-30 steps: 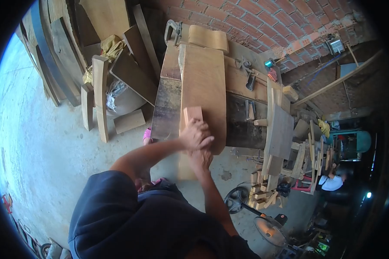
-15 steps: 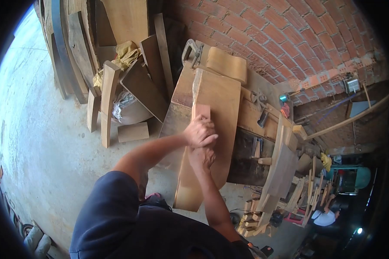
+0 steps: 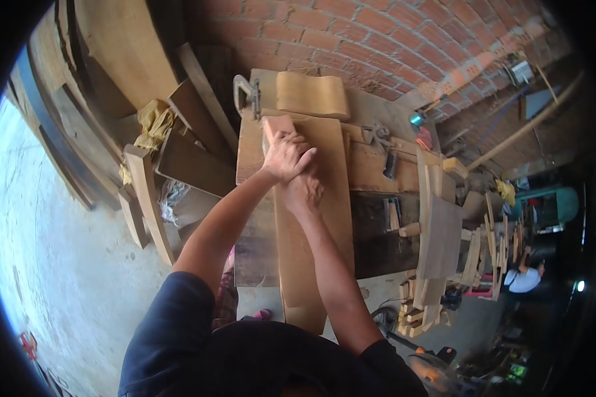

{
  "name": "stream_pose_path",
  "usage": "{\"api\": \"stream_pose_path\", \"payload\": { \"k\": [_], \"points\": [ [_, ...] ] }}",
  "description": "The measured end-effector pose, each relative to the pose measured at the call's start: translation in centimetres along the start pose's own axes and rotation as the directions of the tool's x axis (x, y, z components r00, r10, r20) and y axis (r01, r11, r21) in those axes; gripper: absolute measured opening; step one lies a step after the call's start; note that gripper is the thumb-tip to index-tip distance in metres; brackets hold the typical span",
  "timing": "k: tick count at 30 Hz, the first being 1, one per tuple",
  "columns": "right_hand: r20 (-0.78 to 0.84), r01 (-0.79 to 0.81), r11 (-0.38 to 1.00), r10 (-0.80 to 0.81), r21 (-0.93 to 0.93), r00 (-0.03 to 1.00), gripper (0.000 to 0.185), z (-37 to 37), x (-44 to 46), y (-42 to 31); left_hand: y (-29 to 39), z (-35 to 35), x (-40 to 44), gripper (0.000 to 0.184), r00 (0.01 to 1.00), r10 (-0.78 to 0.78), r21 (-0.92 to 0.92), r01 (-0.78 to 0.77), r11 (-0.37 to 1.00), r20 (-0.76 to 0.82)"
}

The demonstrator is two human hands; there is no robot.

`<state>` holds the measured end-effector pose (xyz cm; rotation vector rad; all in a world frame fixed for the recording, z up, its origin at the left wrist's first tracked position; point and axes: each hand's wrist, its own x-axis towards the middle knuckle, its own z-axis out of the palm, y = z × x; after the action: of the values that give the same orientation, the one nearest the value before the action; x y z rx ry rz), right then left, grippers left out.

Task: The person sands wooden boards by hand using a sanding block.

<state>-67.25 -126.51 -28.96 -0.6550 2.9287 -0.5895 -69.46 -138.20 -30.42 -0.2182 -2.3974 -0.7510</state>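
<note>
A reddish sanding block (image 3: 279, 124) lies flat on a long, smooth wooden board (image 3: 328, 218), near the board's far end. My left hand (image 3: 289, 157) is closed over the block, its front end sticking out past the fingers. Just behind and partly under it, my right hand (image 3: 304, 192) is closed on the rear of the block, which the hands hide. Both arms reach out straight. Beyond the board, a curved wooden piece (image 3: 311, 94) rests on the bench, beside a metal C-clamp (image 3: 247, 94) at the bench's corner.
Right of the board, a hand plane (image 3: 390, 164) and other tools lie on the workbench (image 3: 384, 251). Planks (image 3: 122, 53) lean at the left above the concrete floor (image 3: 79, 264). A brick wall (image 3: 364, 40) stands behind. Another person (image 3: 524, 278) is far right.
Both hands have pushed the sanding block forward along the board, from about its middle to near its far end. My arms are straighter, and the view has shifted.
</note>
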Motion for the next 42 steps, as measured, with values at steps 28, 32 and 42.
{"api": "stream_pose_path", "payload": {
  "k": [28,32,42],
  "points": [
    [-0.045,-0.071,0.997,0.07,-0.018,0.996,0.071,-1.0,-11.7,5.9,10.3,2.0,-5.6,0.03,0.98,0.105,-0.109,-0.087,0.99,0.167],
    [-0.047,-0.106,0.994,0.106,0.008,0.993,0.074,-1.7,-1.8,4.5,3.6,3.8,1.6,0.033,0.989,0.089,-0.163,-0.069,0.984,0.121],
    [-0.014,-0.172,0.985,0.172,0.027,0.985,0.088,0.2,1.1,5.1,1.5,4.8,3.5,0.026,0.99,0.094,-0.129,-0.08,0.988,0.104]
  ]
}}
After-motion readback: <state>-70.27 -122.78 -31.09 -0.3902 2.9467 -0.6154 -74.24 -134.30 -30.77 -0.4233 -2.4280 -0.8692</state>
